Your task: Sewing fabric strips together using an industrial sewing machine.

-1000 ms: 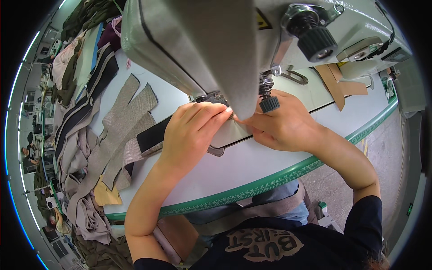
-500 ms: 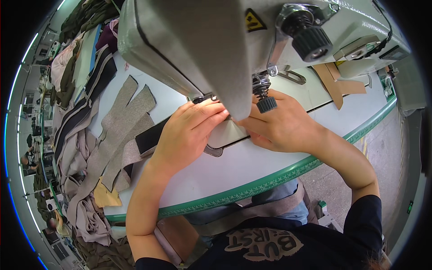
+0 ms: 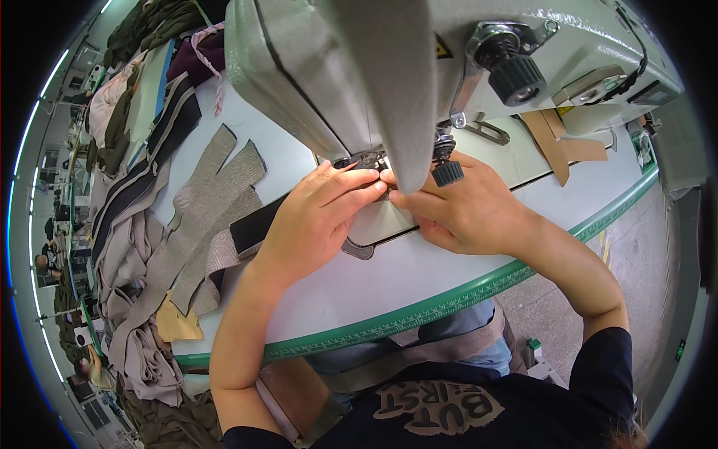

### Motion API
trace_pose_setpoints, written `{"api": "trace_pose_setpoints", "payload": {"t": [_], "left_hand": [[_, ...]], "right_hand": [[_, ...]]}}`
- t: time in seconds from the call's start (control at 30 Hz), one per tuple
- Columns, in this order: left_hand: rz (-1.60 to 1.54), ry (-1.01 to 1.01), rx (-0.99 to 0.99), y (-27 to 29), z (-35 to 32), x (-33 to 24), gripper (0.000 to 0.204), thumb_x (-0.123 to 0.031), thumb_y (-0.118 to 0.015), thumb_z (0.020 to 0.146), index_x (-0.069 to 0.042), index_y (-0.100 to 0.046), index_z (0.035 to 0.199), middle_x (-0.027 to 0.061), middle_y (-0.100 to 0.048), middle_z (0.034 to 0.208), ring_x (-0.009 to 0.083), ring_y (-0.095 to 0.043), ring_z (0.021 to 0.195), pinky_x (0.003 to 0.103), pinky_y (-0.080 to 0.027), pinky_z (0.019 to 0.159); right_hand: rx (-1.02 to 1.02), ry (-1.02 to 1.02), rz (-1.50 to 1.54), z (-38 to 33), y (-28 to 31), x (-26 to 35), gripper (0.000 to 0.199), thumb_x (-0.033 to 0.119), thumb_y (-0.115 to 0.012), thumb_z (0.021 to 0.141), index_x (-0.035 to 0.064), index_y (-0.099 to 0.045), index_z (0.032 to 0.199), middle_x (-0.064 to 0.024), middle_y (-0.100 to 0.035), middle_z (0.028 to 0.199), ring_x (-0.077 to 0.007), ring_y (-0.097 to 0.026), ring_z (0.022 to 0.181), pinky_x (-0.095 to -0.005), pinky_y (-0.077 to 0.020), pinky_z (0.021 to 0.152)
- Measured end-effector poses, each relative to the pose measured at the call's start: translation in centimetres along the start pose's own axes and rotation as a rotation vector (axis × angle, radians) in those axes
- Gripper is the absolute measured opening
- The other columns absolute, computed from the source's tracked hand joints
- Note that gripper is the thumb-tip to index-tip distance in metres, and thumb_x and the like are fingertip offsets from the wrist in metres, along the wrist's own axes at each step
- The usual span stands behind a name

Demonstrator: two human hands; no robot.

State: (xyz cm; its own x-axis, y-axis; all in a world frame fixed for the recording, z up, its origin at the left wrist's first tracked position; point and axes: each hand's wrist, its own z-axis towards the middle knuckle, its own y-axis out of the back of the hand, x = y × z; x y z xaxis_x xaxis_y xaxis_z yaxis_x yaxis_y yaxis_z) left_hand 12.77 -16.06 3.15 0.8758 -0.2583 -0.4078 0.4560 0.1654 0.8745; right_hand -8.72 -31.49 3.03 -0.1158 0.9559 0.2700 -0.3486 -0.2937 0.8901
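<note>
My left hand (image 3: 318,213) lies beside the needle area of a pale grey sewing machine (image 3: 299,82), fingers bent and pressed together on a fabric piece (image 3: 384,194). Only a small grey-brown bit of that piece shows between my fingertips. From the right, my right hand (image 3: 467,206) pinches at the same spot, its fingertips almost touching the left ones. The machine head and a black tension knob (image 3: 449,173) partly cover the right fingers. Left of my left wrist lies a black band (image 3: 254,227) on beige knit. A rounded grey tip (image 3: 359,249) sticks out below my left hand.
Beige fabric strips (image 3: 217,198) and heaped cloth (image 3: 138,277) cover the table's left side. Brown card pieces (image 3: 550,146) lie behind my right hand. A green measuring edge (image 3: 419,310) borders the white table (image 3: 321,303) in front of me.
Beyond a slight shift of the whole view, my fingertips have come closer together beside the needle area. Both hands stay at the fabric piece.
</note>
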Motion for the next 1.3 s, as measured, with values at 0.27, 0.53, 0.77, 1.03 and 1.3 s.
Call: {"api": "trace_pose_setpoints", "payload": {"t": [0.27,0.53,0.77,1.03,1.3], "left_hand": [[-0.041,-0.016,0.017,0.26,-0.45,-0.76,0.038,0.003,-0.065,0.083,-0.008,-0.067,0.12,0.0033,-0.063,0.128,0.0268,-0.06,0.124,0.05,-0.047,0.107],[-0.038,-0.041,0.001,-0.08,-0.41,-0.05,0.039,0.003,-0.064,0.082,-0.008,-0.068,0.12,0.0044,-0.064,0.127,0.0284,-0.062,0.118,0.049,-0.047,0.106],[-0.031,-0.006,-0.01,-0.05,-0.19,-0.39,0.039,0.006,-0.066,0.083,-0.01,-0.072,0.117,0.0043,-0.069,0.125,0.0328,-0.062,0.121,0.046,-0.05,0.103],[-0.03,-0.015,-0.02,-0.08,-0.17,-0.27,0.038,0.006,-0.067,0.082,-0.01,-0.073,0.116,0.0046,-0.069,0.124,0.0326,-0.062,0.12,0.046,-0.05,0.103],[0.011,-0.061,-0.033,-0.04,-0.19,-0.2,0.04,0.004,-0.067,0.081,-0.009,-0.069,0.119,0.005,-0.063,0.126,0.0296,-0.063,0.113,0.046,-0.05,0.101]], "right_hand": [[-0.027,0.016,0.067,-0.14,0.0,0.26,0.04,0.008,-0.076,0.071,0.0082,-0.071,0.111,-0.0019,-0.067,0.126,-0.0241,-0.065,0.109,-0.0419,-0.0551,0.09],[-0.041,0.013,0.069,0.05,0.14,0.21,0.039,0.007,-0.076,0.069,0.0091,-0.073,0.107,-0.001,-0.07,0.121,-0.0226,-0.067,0.107,-0.0415,-0.0562,0.09],[-0.074,0.024,0.029,-0.08,-0.12,0.13,0.035,0.009,-0.075,0.069,0.01,-0.072,0.104,0.0004,-0.07,0.113,-0.0201,-0.066,0.103,-0.0389,-0.0551,0.088],[-0.117,0.057,-0.008,-0.02,-0.41,-0.05,0.03,0.015,-0.074,0.07,0.0107,-0.07,0.1,0.0024,-0.067,0.101,-0.0176,-0.06,0.098,-0.0333,-0.0514,0.083],[-0.107,0.06,-0.006,-0.01,-0.12,0.04,0.03,0.015,-0.074,0.07,0.0105,-0.071,0.1,0.0025,-0.065,0.098,-0.0172,-0.06,0.096,-0.0329,-0.0509,0.079]]}}
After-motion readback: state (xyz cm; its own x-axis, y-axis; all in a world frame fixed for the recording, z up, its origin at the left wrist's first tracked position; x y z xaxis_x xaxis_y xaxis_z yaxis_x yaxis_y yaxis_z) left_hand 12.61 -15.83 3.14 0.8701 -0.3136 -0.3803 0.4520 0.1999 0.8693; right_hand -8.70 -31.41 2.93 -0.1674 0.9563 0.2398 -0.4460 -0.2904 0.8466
